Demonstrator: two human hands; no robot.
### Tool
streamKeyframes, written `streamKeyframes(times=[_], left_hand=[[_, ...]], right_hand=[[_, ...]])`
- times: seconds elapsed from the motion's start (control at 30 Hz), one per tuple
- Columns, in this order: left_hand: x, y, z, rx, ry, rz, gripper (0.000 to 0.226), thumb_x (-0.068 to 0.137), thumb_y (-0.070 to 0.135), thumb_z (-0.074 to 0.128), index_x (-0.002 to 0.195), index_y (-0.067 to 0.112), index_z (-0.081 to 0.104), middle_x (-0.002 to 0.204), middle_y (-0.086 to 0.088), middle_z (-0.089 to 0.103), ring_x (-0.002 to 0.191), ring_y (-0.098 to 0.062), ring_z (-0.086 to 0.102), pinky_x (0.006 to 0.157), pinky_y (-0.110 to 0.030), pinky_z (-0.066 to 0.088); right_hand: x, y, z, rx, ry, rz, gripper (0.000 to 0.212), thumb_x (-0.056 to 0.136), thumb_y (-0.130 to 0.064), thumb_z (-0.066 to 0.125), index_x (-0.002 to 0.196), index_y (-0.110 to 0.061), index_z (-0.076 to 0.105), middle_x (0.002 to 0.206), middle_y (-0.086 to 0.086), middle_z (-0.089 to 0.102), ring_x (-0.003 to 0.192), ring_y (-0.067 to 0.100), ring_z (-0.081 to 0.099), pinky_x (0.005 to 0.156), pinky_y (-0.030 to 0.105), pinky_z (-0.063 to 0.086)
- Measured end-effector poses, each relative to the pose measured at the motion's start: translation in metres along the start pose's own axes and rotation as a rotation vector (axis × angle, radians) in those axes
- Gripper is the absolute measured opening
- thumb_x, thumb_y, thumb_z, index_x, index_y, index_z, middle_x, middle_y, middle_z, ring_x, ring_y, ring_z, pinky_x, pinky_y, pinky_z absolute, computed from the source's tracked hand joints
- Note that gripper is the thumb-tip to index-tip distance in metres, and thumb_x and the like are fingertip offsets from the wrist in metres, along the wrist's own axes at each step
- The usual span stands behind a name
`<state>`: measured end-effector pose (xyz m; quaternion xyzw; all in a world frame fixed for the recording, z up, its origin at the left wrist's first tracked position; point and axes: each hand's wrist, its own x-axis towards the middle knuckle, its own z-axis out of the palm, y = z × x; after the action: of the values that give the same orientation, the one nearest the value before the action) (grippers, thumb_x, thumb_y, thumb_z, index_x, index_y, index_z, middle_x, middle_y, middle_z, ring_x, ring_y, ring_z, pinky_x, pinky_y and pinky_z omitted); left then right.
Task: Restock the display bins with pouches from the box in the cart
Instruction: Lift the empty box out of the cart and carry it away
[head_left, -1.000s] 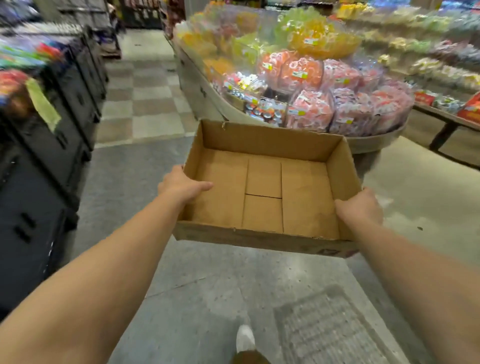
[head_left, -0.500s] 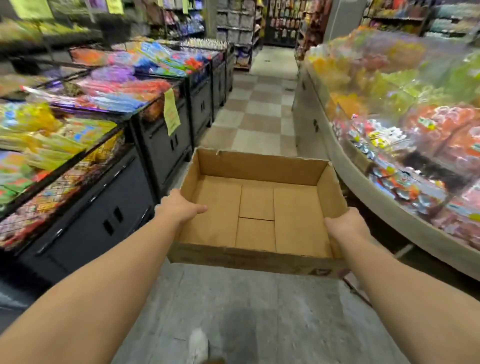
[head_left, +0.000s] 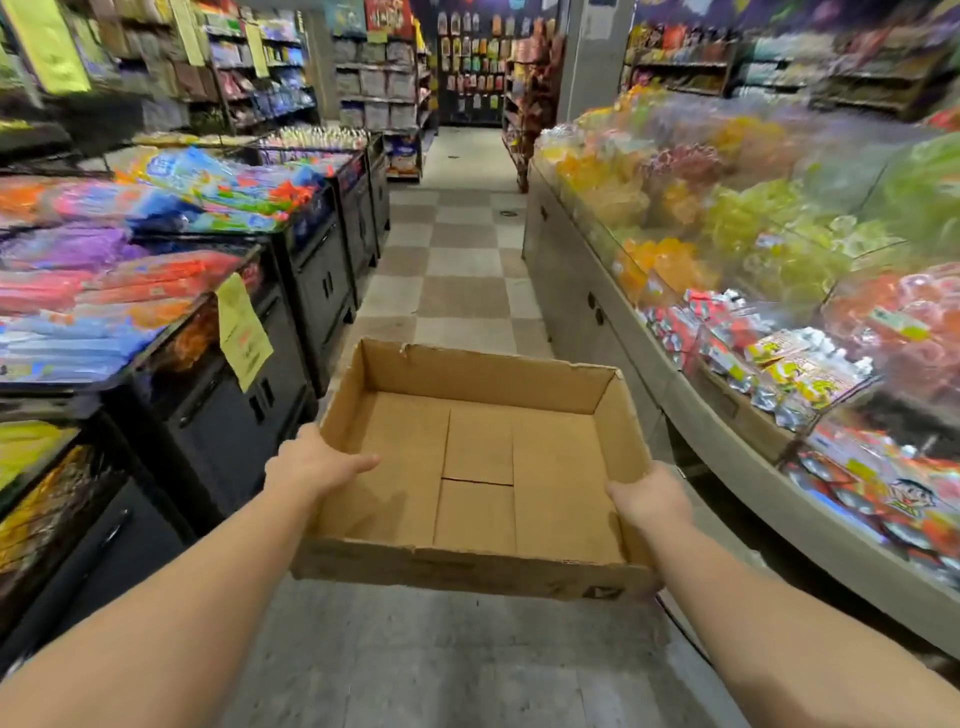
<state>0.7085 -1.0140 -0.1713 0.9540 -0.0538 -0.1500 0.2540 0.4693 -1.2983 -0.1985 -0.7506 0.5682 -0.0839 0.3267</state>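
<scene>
Gripping the two side walls, both hands carry one cardboard box (head_left: 478, 467) in front of the body, above the floor. Left hand (head_left: 311, 465): curled over the left wall, thumb lying inside across the box floor, remaining fingers hidden outside the wall. Right hand (head_left: 649, 496): closed round the right wall near its front corner, fingertips hidden behind the cardboard.

Box: one, shallow, open-topped, torn along its top edges. It holds no pouches (only the bare bottom flaps show). Its long axis runs left to right between the hands; the far wall faces down the aisle, and the box is tipped slightly so the interior faces the camera.

Display bins, left side: a row of black bins (head_left: 218, 395), at least three, filled with coloured packets too blurred to count. One yellow tag (head_left: 243, 332) hangs on the nearest corner.

Display, right side: one long curved grey counter (head_left: 737, 457) with clear-walled compartments holding bagged sweets in orange, yellow, green and red; foil pouches (head_left: 795, 374) lie in the nearer compartments. Number not countable.

Surface: grey concrete floor (head_left: 415, 660) beneath the box, changing to tan and cream chequered tile (head_left: 462, 275) further along the aisle. Stocked shelving (head_left: 379, 88) closes the far end.
</scene>
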Motion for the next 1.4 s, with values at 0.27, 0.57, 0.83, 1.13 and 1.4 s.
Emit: streamKeyframes(times=[0.27, 0.57, 0.83, 1.13, 1.4], left_hand=[[0.178, 0.104, 0.053, 0.042, -0.033, 0.002, 0.105, 0.066, 0.067, 0.074, 0.147, 0.015, 0.031, 0.144, -0.012, 0.046, 0.129, -0.034, 0.046, 0.106, -0.047, 0.040], [0.382, 0.214, 0.040, -0.061, 0.033, -0.145, 0.103, 0.061, 0.069, 0.074, 0.142, 0.019, 0.035, 0.135, -0.011, 0.053, 0.120, -0.037, 0.052, 0.099, -0.049, 0.046], [0.570, 0.289, 0.022, -0.077, 0.059, -0.147, 0.099, 0.060, 0.072, 0.071, 0.138, 0.020, 0.038, 0.130, -0.009, 0.053, 0.117, -0.035, 0.052, 0.097, -0.048, 0.046], [0.833, 0.397, 0.002, -0.112, 0.033, -0.088, 0.093, 0.064, 0.068, 0.073, 0.137, 0.021, 0.040, 0.130, -0.009, 0.055, 0.114, -0.034, 0.055, 0.098, -0.048, 0.047], [1.024, 0.504, 0.010, -0.090, 0.017, -0.044, 0.101, 0.062, 0.070, 0.073, 0.142, 0.022, 0.035, 0.134, -0.010, 0.052, 0.118, -0.036, 0.053, 0.100, -0.049, 0.046]], right_hand=[[0.177, -0.084, 0.031, 0.003, 0.010, 0.022, 0.052, 0.081, -0.040, 0.063, 0.123, -0.013, 0.048, 0.113, 0.010, 0.061, 0.103, 0.032, 0.059, 0.085, 0.038, 0.050], [0.392, -0.263, 0.052, 0.006, -0.050, -0.116, 0.046, 0.083, -0.037, 0.059, 0.122, -0.015, 0.050, 0.111, 0.008, 0.063, 0.100, 0.031, 0.061, 0.078, 0.033, 0.048], [0.551, -0.399, 0.116, 0.033, -0.094, -0.151, 0.055, 0.084, -0.037, 0.058, 0.131, -0.010, 0.045, 0.120, 0.011, 0.059, 0.107, 0.032, 0.058, 0.084, 0.036, 0.050], [0.739, -0.564, 0.188, 0.136, -0.132, -0.090, 0.055, 0.077, -0.049, 0.057, 0.122, -0.017, 0.054, 0.102, 0.002, 0.064, 0.088, 0.024, 0.061, 0.075, 0.034, 0.051], [0.894, -0.676, 0.225, 0.096, -0.041, -0.058, 0.062, 0.078, -0.039, 0.066, 0.131, -0.014, 0.045, 0.117, 0.009, 0.060, 0.105, 0.032, 0.059, 0.087, 0.041, 0.050]])
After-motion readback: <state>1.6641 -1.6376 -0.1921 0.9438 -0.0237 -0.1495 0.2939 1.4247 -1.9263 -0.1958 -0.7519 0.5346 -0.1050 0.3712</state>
